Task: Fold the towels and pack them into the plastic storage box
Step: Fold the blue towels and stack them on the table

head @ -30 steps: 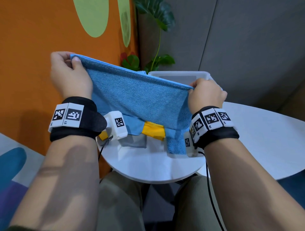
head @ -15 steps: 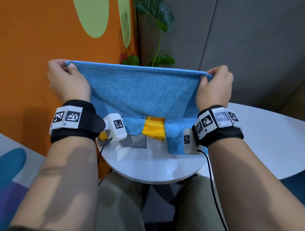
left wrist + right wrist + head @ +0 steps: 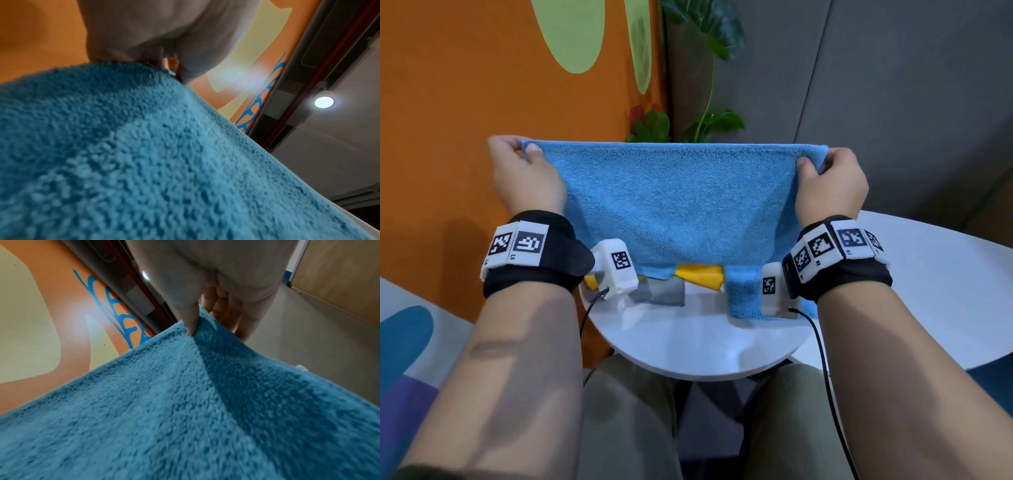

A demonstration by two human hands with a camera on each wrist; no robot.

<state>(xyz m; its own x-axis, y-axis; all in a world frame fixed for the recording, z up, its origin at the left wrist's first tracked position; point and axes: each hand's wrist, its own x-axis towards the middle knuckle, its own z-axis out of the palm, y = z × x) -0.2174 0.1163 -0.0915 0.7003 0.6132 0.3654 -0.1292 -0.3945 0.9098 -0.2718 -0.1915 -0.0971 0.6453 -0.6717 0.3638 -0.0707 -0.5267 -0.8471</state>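
Both the left hand (image 3: 527,178) and right hand (image 3: 830,185) pinch the top corners of the fluffy blue terry towel (image 3: 678,205) between thumb and fingers, stretched taut above the round white surface (image 3: 698,342), hiding the storage box and partly covering a yellow cloth (image 3: 702,275).

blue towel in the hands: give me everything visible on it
The blue towel is fluffy terry cloth, plain sky blue with a thin hemmed edge. It is held up in the air, stretched taut and level between the left hand and right hand, each pinching a top corner. It hangs as a flat sheet above the white table, its lower edge in front of the towels lying there.
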